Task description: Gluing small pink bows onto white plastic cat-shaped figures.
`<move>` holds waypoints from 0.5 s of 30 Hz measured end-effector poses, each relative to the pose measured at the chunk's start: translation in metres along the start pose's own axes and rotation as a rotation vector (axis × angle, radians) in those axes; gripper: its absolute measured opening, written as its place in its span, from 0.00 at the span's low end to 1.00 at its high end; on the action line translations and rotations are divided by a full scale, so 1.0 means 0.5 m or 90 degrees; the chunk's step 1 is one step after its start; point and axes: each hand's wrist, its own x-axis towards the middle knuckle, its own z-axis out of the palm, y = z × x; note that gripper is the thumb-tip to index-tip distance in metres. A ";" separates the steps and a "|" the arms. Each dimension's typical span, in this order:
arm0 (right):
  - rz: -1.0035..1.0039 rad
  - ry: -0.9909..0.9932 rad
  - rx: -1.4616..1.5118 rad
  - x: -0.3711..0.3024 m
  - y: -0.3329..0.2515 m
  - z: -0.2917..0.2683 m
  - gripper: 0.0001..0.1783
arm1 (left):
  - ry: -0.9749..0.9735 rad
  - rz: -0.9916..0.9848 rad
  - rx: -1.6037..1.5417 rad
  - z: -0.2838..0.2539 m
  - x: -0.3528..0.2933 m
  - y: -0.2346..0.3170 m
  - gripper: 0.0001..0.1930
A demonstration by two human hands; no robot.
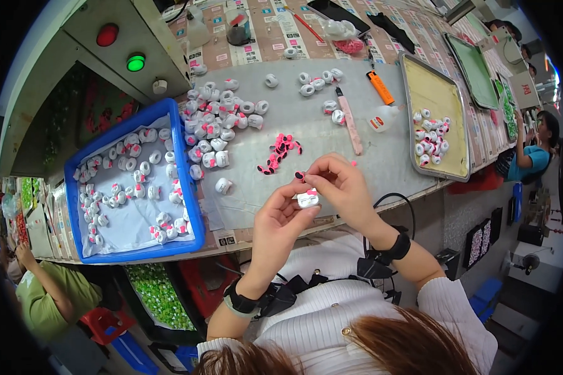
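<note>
Near the front edge of the table, my left hand (pixel 280 220) grips a small white cat-head piece (pixel 307 199) with a pink bow between thumb and fingers. Just above it, my right hand (pixel 341 186) has its thumb and forefinger pinched on a tiny pink-and-black piece (pixel 299 176); the left fingertips lie close beside this piece. Beyond my hands lies a loose pile of similar pink-and-black pieces (pixel 284 145). A larger heap of white cat-head pieces (pixel 214 119) spreads to its left, with a few more scattered behind.
On the left stands a blue tray (pixel 197 215) lined with paper, holding many white pieces, beside a machine with a green light (pixel 136 62). To the right are a pink patterned stick (pixel 350 125), an orange tool (pixel 380 87), a small bottle (pixel 381 120) and a metal tray (pixel 449 100).
</note>
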 end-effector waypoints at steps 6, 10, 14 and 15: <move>-0.270 -0.007 -0.274 -0.002 -0.025 -0.005 0.07 | 0.006 -0.015 -0.007 0.004 -0.005 0.003 0.15; -0.265 -0.007 -0.241 -0.004 -0.031 -0.009 0.08 | -0.003 -0.002 0.017 0.005 -0.007 0.003 0.15; -0.250 -0.019 -0.215 -0.011 -0.061 -0.028 0.09 | 0.041 0.065 0.099 0.005 -0.003 0.001 0.15; -0.302 -0.059 -0.249 -0.012 -0.065 -0.032 0.09 | 0.063 0.099 0.130 0.005 -0.001 -0.002 0.15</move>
